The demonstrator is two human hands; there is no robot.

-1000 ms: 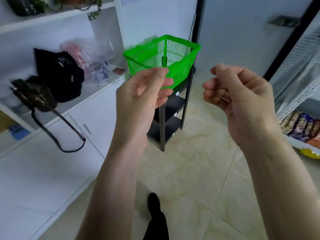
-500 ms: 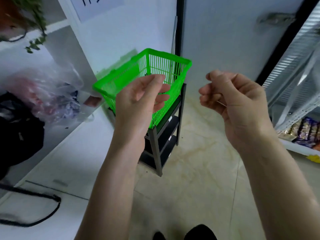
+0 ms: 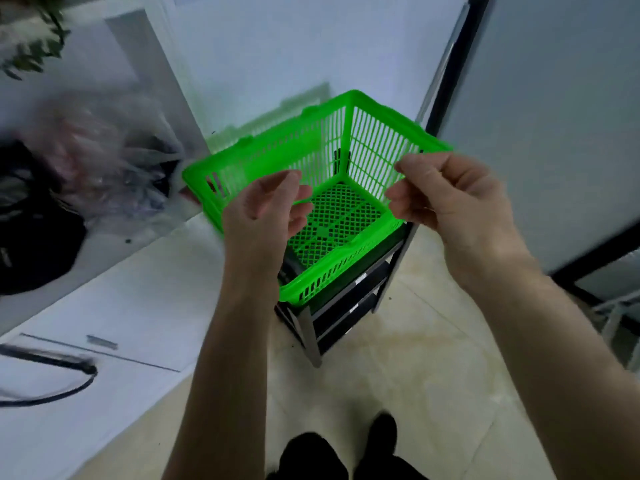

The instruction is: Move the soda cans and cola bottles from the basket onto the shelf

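to the left of the basket (image 3: 381,133) a white bench (image 3: 138,306) carries a black bag (image 3: 34,244) and a crinkled clear plastic bag (image 3: 114,157), both blurred, and a dark strap (image 3: 52,393) loops down over the bench front. if you swing wide on that side, a sleeve or elbow could catch the strap or the plastic bag and drag it off.

your left hand (image 3: 265,216) hangs in front of the basket's near-left wall, fingers loosely curled, holding nothing. your right hand (image 3: 446,199) hangs in front of the basket's right wall, fingers curled in more tightly, also holding nothing that shows; whether either one touches the rim, i cannot tell.

the basket itself sits on top of a narrow dark rack (image 3: 346,306), and its near corner looks to overhang the rack's edge. that is the main risk: press down or tug on the near rim and it may tip or slide off toward your feet (image 3: 346,452).

the bigger snag is the goods. the mesh floor of the basket shows bare; no soda cans and no cola bottles are visible inside it, so reaching in would find nothing. they may already be out, or lie outside this view.

right of the basket stands a dark door frame (image 3: 450,74); a hasty turn could knock your right arm against it.
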